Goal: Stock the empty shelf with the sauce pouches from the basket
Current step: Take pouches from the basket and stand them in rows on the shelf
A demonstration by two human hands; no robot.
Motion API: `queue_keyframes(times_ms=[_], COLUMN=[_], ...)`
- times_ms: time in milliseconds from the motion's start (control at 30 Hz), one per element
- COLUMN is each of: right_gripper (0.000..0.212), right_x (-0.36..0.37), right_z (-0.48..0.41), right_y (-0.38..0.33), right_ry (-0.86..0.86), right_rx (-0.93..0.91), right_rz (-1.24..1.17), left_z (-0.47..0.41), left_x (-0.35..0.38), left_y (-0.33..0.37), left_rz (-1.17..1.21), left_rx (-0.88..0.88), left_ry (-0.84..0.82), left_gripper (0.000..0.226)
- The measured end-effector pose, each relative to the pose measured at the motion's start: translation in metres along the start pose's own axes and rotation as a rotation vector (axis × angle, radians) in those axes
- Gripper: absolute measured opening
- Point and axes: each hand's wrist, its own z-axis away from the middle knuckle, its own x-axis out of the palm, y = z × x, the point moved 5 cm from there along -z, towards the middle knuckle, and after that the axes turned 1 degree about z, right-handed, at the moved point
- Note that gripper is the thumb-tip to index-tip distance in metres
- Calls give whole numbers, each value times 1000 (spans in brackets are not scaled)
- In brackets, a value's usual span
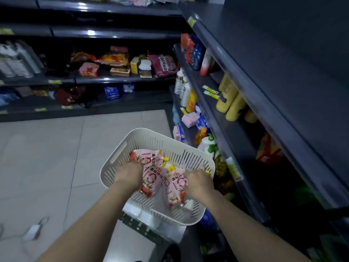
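Left hand (129,174), right hand (198,182) on sauce pouches (152,177) in basket (132,137), grips unclear; shelves (275,118) beside.

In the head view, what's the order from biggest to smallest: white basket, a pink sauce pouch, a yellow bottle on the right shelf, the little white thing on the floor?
1. white basket.
2. pink sauce pouch and yellow bottle: look alike, bottle farther, so unranked.
3. small white floor object.

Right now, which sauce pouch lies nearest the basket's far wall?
The far-left pouch, just beyond the left hand, its yellow cap by the slotted far wall of the basket. The middle pouch and right pouch lie nearer you.
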Motion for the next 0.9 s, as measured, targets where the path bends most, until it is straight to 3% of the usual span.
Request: queue_keyframes(times_ms=[133, 300, 400, 567, 667, 833, 900], right_gripper=[34, 48, 57, 80, 74, 48, 32], right_x=[29, 69, 95, 126, 134, 144, 142], right_z=[-43, -89, -113, -141, -153, -156, -158], right_y=[9, 12, 14, 14, 15, 21, 16], right_ry=[-98, -187, -225, -252, -190, -123, -69], right_rx=[41, 177, 298, 516, 595, 653, 597], right_rz=[-48, -122, -291, -427, -448, -410, -460], left_z=[-43, -104, -132, -155, -164, -166, -162], left_x=[25, 49, 66, 88, 85, 97, 100], left_y=[4, 14, 17, 18, 16, 22, 27], left_rz=[19, -2, -7, -14, -5, 19, 1], left_rx=[14, 102, 117, 121, 113, 241, 286], left_ry=[-38, 23, 27, 51, 103, -17, -22], left_gripper=[30, 56, 70, 57, 46, 36, 36])
